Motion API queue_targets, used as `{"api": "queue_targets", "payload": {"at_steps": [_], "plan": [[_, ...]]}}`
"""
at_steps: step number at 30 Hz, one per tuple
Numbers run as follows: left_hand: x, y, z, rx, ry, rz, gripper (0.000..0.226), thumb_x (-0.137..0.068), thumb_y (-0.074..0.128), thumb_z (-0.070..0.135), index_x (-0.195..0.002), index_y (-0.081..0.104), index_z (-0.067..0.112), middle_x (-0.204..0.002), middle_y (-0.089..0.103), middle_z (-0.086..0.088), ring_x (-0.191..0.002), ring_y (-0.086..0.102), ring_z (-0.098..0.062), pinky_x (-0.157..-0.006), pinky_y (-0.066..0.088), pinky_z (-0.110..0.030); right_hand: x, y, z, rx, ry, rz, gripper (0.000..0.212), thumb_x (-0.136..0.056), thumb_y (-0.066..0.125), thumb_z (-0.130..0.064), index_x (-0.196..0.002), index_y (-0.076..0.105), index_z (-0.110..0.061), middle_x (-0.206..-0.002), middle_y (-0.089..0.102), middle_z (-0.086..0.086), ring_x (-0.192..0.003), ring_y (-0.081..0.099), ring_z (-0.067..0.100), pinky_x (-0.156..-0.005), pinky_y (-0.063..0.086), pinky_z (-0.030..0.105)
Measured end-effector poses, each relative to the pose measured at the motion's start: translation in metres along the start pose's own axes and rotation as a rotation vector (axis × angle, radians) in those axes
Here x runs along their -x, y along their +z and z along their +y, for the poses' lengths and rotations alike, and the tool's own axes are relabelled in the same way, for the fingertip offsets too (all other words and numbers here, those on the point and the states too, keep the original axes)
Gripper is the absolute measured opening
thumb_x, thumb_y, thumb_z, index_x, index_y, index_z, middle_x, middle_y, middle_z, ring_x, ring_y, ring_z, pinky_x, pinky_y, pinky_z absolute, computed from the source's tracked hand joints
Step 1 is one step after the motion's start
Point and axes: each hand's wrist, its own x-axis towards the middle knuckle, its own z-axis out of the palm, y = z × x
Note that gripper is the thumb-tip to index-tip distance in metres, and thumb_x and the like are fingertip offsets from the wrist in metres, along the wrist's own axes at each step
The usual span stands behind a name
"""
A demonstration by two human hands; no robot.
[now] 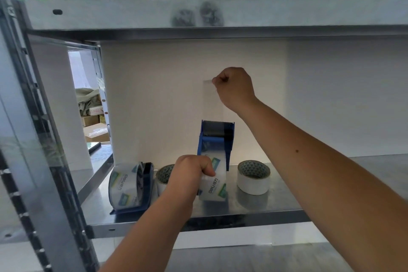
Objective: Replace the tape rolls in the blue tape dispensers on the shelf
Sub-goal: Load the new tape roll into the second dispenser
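Metal shelf [276,214] carries two blue dispensers. Left hand [189,174] is clamped on the upright dispenser [217,139] at its clear roll [215,185]. Right hand [234,87], fingers pinched together, holds the tape strip [212,99] above. The second dispenser [132,185] lies left; a white roll [253,178] stands right.

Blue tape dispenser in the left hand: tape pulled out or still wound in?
Pulled out. A clear strip of tape runs up from the blue plastic tape dispenser to the right hand, which pinches its end.
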Motion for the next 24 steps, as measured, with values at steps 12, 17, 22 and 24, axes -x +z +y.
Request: {"api": "queue_targets", "payload": {"at_steps": [12, 17, 22, 24], "plan": [[0.011, -0.015, 0.008, 0.257, -0.045, -0.069, 0.057, -0.044, 0.052, 0.011, -0.096, 0.068, -0.004, -0.091, 0.060, -0.022, -0.082, 0.057, -0.035, -0.079, 0.040, -0.042, 0.035, 0.010, 0.051, -0.242, 0.604, -0.239, 0.020, -0.089, 0.067, -0.003, -0.070, 0.061, -0.004, -0.058, 0.061, 0.009, -0.039, 0.054, 0.014, -0.041, 0.039, 0.022], [0.005, -0.019, 0.023, 0.459, 0.015, -0.168, 0.055, -0.046, 0.048, 0.006, -0.095, 0.067, -0.006, -0.096, 0.063, -0.023, -0.061, 0.064, -0.031, -0.071, 0.050, -0.036, 0.062, 0.016, 0.056, -0.608, 0.699, -0.414, 0.019, -0.096, 0.057, -0.011, -0.101, 0.074, -0.003, -0.093, 0.075, 0.016, -0.081, 0.071, 0.029, -0.084, 0.059, 0.044], [0.000, -0.019, 0.024, 0.560, 0.089, -0.271, 0.041, -0.054, 0.044, 0.009, -0.079, 0.075, -0.003, -0.076, 0.074, -0.015, -0.052, 0.067, -0.021, -0.051, 0.058, -0.026, 0.079, 0.012, 0.062, -0.941, 0.762, -0.475, 0.021, -0.099, 0.057, -0.019, -0.106, 0.073, -0.006, -0.098, 0.076, 0.014, -0.082, 0.071, 0.028, -0.078, 0.059, 0.038], [-0.007, -0.021, 0.022, 0.581, 0.091, -0.291, 0.043, -0.055, 0.046, 0.010, -0.086, 0.074, -0.002, -0.079, 0.073, -0.015, -0.054, 0.069, -0.021, -0.054, 0.060, -0.028, 0.084, 0.008, 0.062, -1.018, 0.787, -0.438, 0.020, -0.095, 0.058, -0.018, -0.106, 0.071, -0.006, -0.100, 0.071, 0.015, -0.084, 0.067, 0.028, -0.081, 0.055, 0.040]]}}
